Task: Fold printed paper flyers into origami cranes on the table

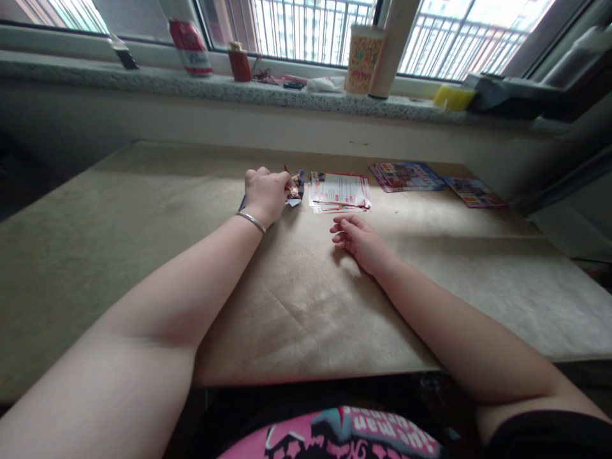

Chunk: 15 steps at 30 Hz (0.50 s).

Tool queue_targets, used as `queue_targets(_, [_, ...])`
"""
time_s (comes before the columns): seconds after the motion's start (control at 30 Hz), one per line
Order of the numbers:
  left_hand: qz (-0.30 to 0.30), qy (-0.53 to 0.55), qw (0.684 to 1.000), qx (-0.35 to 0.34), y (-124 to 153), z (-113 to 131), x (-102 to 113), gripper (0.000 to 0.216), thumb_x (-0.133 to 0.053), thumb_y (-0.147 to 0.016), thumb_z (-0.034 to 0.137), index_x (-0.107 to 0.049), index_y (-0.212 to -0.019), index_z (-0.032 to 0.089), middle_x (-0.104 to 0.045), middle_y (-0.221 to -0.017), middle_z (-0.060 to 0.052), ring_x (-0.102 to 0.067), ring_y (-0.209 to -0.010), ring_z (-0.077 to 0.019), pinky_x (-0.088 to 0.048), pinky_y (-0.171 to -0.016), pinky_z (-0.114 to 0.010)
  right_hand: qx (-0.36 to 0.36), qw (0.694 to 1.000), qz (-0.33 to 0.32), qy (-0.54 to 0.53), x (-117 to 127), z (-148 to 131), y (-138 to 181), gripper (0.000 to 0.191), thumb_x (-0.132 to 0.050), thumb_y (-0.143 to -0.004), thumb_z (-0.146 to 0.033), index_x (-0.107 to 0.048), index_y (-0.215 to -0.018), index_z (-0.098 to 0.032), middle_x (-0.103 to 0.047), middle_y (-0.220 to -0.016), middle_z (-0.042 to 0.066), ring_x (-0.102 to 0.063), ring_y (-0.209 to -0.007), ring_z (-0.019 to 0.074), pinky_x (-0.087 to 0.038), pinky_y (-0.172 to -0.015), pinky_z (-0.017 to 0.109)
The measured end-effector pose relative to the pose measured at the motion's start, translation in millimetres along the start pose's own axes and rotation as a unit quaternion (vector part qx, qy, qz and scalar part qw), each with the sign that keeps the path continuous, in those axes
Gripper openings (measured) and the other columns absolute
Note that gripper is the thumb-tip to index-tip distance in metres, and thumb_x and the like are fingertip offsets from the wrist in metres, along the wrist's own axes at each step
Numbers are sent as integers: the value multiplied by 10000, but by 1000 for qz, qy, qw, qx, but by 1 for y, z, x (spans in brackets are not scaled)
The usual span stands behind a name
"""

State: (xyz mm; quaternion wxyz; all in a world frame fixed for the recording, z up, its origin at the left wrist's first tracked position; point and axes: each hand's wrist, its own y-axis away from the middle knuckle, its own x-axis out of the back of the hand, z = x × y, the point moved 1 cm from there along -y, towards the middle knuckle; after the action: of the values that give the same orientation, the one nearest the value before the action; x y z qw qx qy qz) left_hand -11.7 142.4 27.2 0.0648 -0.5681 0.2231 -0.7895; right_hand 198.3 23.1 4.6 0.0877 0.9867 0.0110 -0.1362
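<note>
My left hand, with a silver bangle at the wrist, closes over a small dark, colourfully printed box. A pale flap shows at the box's near edge, and the hand hides much of the rest. My right hand hovers at or rests on the table, its fingers loosely bent and apart, holding nothing. Just beyond it lies a loose stack of white printed sheets with red edges. Further right are a fanned pile of colourful cards and a second, smaller pile of cards.
A beige-covered table reaches to the wall under the window. On the stone sill stand a red and white can, a red bottle-like container, a patterned paper cup and a yellow item.
</note>
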Motion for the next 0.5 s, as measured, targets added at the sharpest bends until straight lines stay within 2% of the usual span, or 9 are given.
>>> queue_targets(0.1, [-4, 43, 999, -12, 2, 1, -1, 164, -579, -919, 355, -683, -969, 238, -621, -867, -12, -458, -1022, -232, -201, -989, -422, 2, 1000, -5, 1, 0, 0, 0, 55, -617, -865, -265, -607, -866, -211, -648, -774, -8, -574, -626, 84, -490, -590, 222])
queue_targets(0.17, [4, 38, 999, -17, 7, 6, 3, 173, -572, -897, 270, -669, -1038, 247, -649, -1056, -38, -466, -1086, -271, -218, -999, -446, 2, 1000, -6, 2, 0, -1, 1, 56, -617, -866, -265, -606, -869, -210, -648, -776, -8, -574, -628, 84, -491, -595, 224])
queue_targets(0.23, [17, 32, 999, -16, 15, 13, 11, 272, -565, -878, 234, -651, -1135, 254, -567, -1307, -85, -467, -1175, -321, -266, -994, -460, 2, 1000, -7, 5, 0, -1, 1, 52, -610, -869, -261, -607, -876, -209, -649, -782, -8, -574, -630, 84, -493, -597, 225])
queue_targets(0.27, [21, 32, 999, -13, 20, 17, 15, 301, -552, -880, 227, -642, -1166, 251, -538, -1348, -102, -465, -1204, -336, -287, -997, -465, 3, 1000, -7, 6, 0, -1, 1, 51, -608, -870, -259, -607, -877, -209, -649, -784, -8, -574, -630, 84, -494, -596, 224])
queue_targets(0.37, [20, 36, 998, -43, 44, 34, 27, 306, -523, -912, 261, -634, -1194, 214, -565, -1278, -135, -495, -1190, -331, -348, -1007, -459, 6, 1000, -10, 12, 0, -1, 1, 62, -623, -860, -261, -602, -886, -210, -643, -783, -15, -575, -630, 83, -499, -593, 220])
queue_targets(0.43, [-13, 27, 994, -105, 65, 45, 32, 273, -539, -912, 292, -657, -1141, 201, -591, -1235, -122, -500, -1191, -321, -365, -1031, -449, 7, 1000, -16, 19, 0, -1, 1, 74, -634, -850, -255, -596, -895, -211, -638, -786, -23, -577, -634, 80, -503, -592, 216])
queue_targets(0.5, [-66, -4, 983, -173, 85, 53, 34, 321, -521, -931, 342, -649, -1188, 197, -588, -1276, -117, -502, -1209, -312, -370, -1062, -451, 8, 999, -25, 30, -1, 0, 1, 82, -634, -844, -246, -590, -903, -212, -635, -798, -28, -583, -646, 80, -509, -598, 216])
